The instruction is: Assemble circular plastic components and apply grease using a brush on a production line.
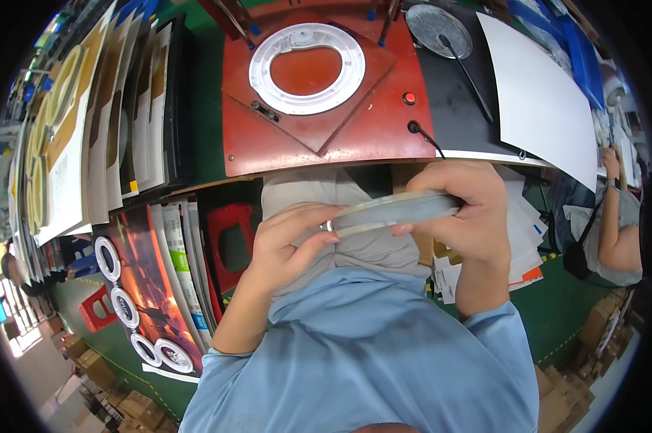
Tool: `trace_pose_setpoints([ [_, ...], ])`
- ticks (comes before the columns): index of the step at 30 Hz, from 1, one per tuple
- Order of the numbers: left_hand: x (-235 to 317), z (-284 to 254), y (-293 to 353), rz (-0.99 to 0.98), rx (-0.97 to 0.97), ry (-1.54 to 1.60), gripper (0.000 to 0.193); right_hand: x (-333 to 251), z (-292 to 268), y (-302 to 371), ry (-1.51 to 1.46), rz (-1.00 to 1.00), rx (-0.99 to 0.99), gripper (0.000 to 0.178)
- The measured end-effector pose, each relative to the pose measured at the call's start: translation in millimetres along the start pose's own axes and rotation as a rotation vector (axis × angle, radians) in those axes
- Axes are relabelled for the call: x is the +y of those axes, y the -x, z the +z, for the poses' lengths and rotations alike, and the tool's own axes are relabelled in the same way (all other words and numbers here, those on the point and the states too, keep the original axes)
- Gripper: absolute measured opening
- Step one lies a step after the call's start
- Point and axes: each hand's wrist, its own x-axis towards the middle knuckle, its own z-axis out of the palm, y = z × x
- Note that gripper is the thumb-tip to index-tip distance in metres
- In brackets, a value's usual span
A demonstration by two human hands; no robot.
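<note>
Above my lap I hold a round, grey disc with a pale rim (398, 210), tilted so that it shows almost edge-on. My left hand (293, 234) pinches its left edge between thumb and fingers, beside a small shiny metal bit. Wrapped round the right edge is my right hand (467, 209), thumb below and fingers above. In front of me a white plastic ring (308, 106) lies flat on the red metal plate (261, 155) of a bench fixture. The face of the disc turned away from me is hidden.
A red push button (410, 99) and a black plug with cable (414, 128) sit on the plate. To its right are a round metal dish (421, 30), a thin black rod (474, 86) and a white sheet (542, 94). Upright cardboard dividers (99, 144) stand left. Another person (611, 224) works at right.
</note>
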Motion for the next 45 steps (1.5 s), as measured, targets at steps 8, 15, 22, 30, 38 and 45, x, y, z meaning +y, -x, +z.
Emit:
trace_pose_setpoints([
  [8, -6.1, 15.2, 17.9, -0.263, 0.174, 0.311, 0.030, 11.9, 26.4, 2.4, -0.171, 0.082, 0.077, 0.042],
  [15, -12.2, -1.0, 11.6, -0.300, 0.239, 0.761, 0.037, 15.6, 26.6, 0.2, -1.079, 0.180, -0.249, 0.054],
  [22, -7.2, 7.4, 10.4, -0.399, 0.232, 0.969, 0.036, 19.3, 38.7, -1.8, -0.860, 0.090, -0.189, 0.045],
  [30, 0.7, -11.2, 10.7, -0.274, 0.202, 0.492, 0.031, 24.6, 30.8, -7.5, -0.794, 0.311, -0.091, 0.047],
  [38, -5.3, -15.8, 9.5, -0.083, 0.118, 0.438, 0.039, 32.3, 38.1, 12.1, -0.679, 0.055, 0.128, 0.027],
  [45, -3.6, -22.6, -5.7, -0.031, 0.061, 0.451, 0.040, 33.2, 26.6, 9.0, -0.876, -0.014, -0.010, 0.034],
])
